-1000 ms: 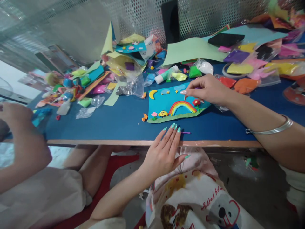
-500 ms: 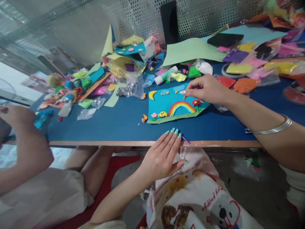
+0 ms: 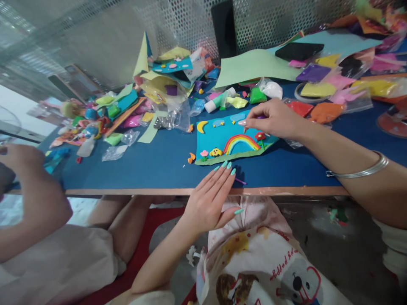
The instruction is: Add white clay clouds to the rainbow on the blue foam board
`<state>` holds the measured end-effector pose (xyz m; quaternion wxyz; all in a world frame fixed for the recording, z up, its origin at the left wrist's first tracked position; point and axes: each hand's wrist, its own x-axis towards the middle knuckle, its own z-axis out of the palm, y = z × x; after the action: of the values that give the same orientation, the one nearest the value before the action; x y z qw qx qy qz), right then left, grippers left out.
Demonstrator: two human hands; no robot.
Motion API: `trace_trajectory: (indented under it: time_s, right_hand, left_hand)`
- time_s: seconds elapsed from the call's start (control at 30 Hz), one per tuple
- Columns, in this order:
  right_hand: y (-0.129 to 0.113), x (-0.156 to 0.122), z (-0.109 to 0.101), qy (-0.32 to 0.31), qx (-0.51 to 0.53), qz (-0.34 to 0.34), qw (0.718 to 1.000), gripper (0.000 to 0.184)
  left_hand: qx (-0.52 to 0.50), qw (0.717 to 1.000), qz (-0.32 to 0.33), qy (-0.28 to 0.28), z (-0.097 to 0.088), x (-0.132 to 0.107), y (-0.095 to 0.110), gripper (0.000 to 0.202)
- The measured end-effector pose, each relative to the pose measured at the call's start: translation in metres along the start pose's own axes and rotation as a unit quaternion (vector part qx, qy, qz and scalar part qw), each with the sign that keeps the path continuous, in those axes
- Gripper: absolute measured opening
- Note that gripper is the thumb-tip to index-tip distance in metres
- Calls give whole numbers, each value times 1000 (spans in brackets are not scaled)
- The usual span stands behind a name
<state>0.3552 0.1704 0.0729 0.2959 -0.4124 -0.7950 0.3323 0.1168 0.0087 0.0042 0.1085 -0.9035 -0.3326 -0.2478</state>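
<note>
My left hand [image 3: 212, 198] lies flat over the table's front edge, fingers stretched out and nothing gripped. Just right of its fingertips, a thin purple clay strip [image 3: 241, 181] rests on the blue table; the hand may hide part of it. My right hand [image 3: 269, 120] is over the upper right of a blue card [image 3: 211, 137], thumb and fingers pinched together. Whatever sits in that pinch is too small to make out. Raised clay shapes cover the card: a yellow moon [image 3: 202, 126], a rainbow [image 3: 241, 141], a red flower [image 3: 260, 136] and a yellow puppy face [image 3: 216, 152].
Clay packets, such as an orange one [image 3: 327, 112] and a green one [image 3: 257, 95], crowd the back of the table. A glue stick [image 3: 219, 100] lies behind the card. At far left another person's arm [image 3: 34, 186] reaches over the table.
My left hand has slid forward and slightly left, with its fingertips nearer the card. The purple strip has shifted left and lies at a flatter angle. My right hand stays pinched over the card.
</note>
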Motion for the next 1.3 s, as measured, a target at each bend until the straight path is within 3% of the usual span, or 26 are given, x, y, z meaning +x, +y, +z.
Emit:
trace_trajectory:
  time_s: [0.1, 0.23, 0.3, 0.47, 0.6, 0.73, 0.9, 1.1, 1.3]
  right_hand:
    - [1, 0, 0, 4, 0, -3, 1000, 36]
    - [1, 0, 0, 2, -13, 9, 1000, 30]
    - [1, 0, 1, -2, -17, 13, 1000, 27]
    - [1, 0, 2, -7, -8, 11, 1000, 31]
    - [1, -1, 2, -9, -8, 19, 1000, 33]
    - [1, -1, 2, -16, -2, 19, 1000, 36]
    - [4, 0, 2, -15, 4, 2, 1000, 39]
    - [1, -1, 2, -10, -8, -5, 1000, 38]
    - [2, 0, 3, -15, -14, 10, 1000, 31]
  left_hand:
    - [-3, 1000, 6, -22, 3, -3, -3, 72]
    - [-47, 997, -28, 63, -1, -11, -7, 72]
    - [-60, 994, -37, 78, -5, -14, -8, 70]
    - [-29, 999, 20, -27, -6, -5, -11, 76]
    - [-20, 997, 32, -73, 1, 10, -13, 85]
    - [-32, 995, 35, -82, 2, 14, -15, 91]
    - [-41, 996, 35, -75, -9, 2, -17, 86]
    - [-56, 997, 24, -37, -14, -8, -18, 80]
    - [-42, 992, 62, -98, -2, 7, -17, 83]
